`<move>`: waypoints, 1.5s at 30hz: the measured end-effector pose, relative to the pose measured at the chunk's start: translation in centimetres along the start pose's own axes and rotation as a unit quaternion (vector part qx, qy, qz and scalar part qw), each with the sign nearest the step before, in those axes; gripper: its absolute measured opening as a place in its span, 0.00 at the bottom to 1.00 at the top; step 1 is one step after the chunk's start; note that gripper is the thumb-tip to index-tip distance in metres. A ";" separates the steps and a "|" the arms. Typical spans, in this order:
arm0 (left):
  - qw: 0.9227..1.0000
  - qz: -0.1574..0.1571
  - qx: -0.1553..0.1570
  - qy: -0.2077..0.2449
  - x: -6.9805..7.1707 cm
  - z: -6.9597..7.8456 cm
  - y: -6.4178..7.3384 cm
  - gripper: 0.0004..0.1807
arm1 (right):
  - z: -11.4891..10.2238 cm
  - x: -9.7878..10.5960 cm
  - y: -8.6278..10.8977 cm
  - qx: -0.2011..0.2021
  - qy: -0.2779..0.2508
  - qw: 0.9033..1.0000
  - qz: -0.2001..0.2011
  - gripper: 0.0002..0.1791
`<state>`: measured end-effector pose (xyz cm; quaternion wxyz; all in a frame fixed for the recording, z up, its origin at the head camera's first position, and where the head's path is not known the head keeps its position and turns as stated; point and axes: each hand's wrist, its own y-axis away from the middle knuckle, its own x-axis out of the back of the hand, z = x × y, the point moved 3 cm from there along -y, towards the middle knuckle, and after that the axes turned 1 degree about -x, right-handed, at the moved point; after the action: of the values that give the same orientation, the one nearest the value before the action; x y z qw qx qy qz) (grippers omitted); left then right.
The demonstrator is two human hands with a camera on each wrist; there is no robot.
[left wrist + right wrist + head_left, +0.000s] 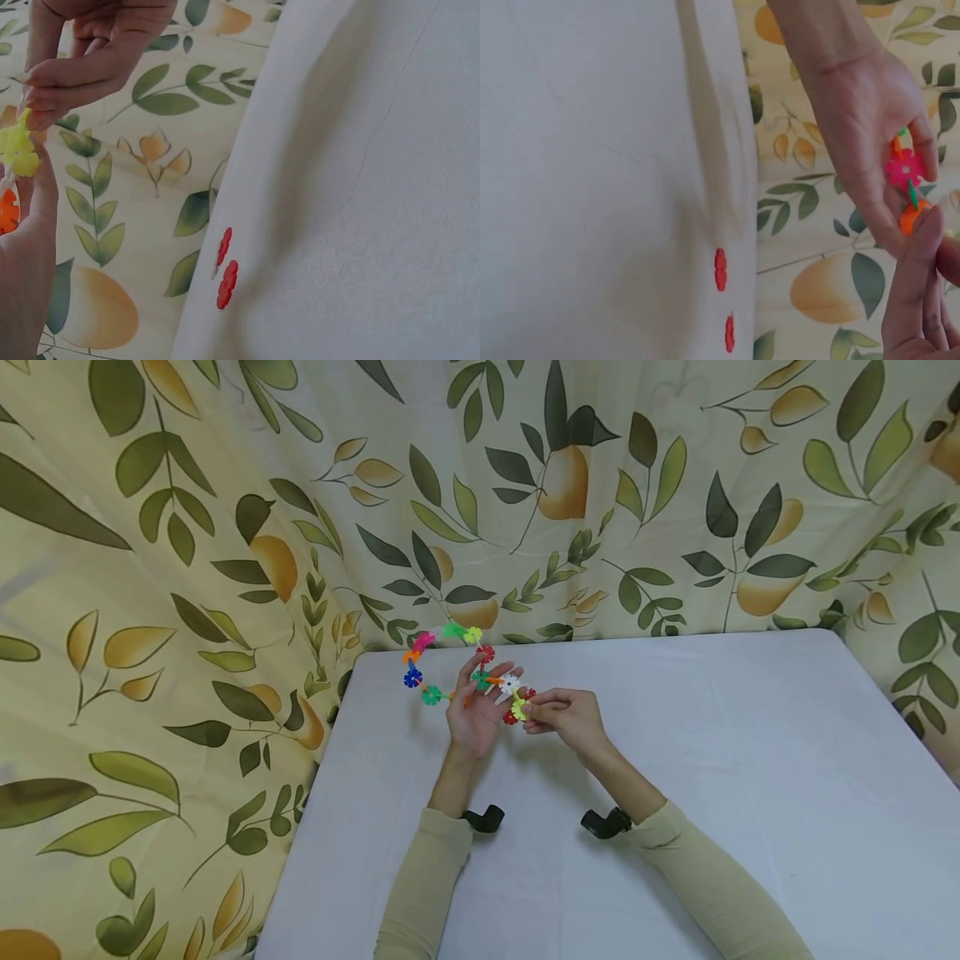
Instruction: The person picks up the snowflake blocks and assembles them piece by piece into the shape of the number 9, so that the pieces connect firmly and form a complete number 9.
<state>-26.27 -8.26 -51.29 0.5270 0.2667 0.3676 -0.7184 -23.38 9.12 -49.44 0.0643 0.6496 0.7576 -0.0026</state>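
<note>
In the head view a loop of linked plastic flower-shaped discs (412, 678) in many colours hangs around and behind my left hand (476, 727). The left palm faces up, and its thumb and fingers hold the chain at a green disc (481, 679). A white disc (510, 683) follows towards the chain's right end. There my right hand (573, 718) pinches a yellow disc (518, 708) between thumb and fingers; the left wrist view shows this yellow disc (19, 150) near the left thumb. A pink disc (905, 169) shows between the left hand's fingers in the right wrist view.
Two loose red discs (227, 285) lie on the white-covered table (675, 777) below the hands. A leaf-patterned curtain (637, 527) hangs along the table's far and left sides. Black wrist mounts (606, 823) stick out inward from both sleeves.
</note>
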 end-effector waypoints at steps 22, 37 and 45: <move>1.000 0.003 -0.015 0.019 0.6 1.7 -0.1 0.27 | 2.9 -0.4 -4.0 0.006 0.202 0.979 -0.036 0.12; 1.000 0.005 0.004 0.003 0.6 1.3 -0.2 0.26 | 4.4 -2.6 -6.6 0.038 0.495 0.865 -0.075 0.33; 1.000 -0.003 0.010 0.003 0.5 1.4 -0.1 0.28 | 4.5 -2.7 -6.9 0.027 0.492 0.869 -0.051 0.22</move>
<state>-26.47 -9.67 -50.87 0.5210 0.2736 0.3625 -0.7227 -29.39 4.99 -54.16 -0.3343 0.5288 0.7229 0.2932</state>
